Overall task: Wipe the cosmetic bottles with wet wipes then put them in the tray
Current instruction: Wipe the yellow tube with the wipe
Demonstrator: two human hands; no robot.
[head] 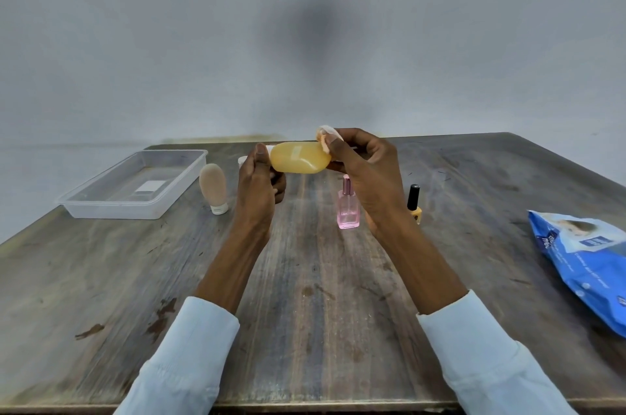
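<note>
At frame centre the left grip (259, 174) curls round one end of the yellow bottle (300, 157), held sideways above the tabletop (315, 296); the right grip (364, 165) pinches a wipe (326, 134) against its other end. Tray (84, 202) sits mid-left.

Bottle (300, 157) in hand was translucent amber-yellow. Wipe (326, 135) was white. Tray (101, 208) was clear. Tube (213, 186) was beige; perfume bottle (348, 211) pink; polish bottle (415, 211) yellow, black-capped. Wipes pack (589, 265) was blue. Table (305, 296) was weathered grey-brown, streaked. Sleeves (189, 357) were pale blue.

head-worn view, forward-down, close over table (305, 313)
</note>
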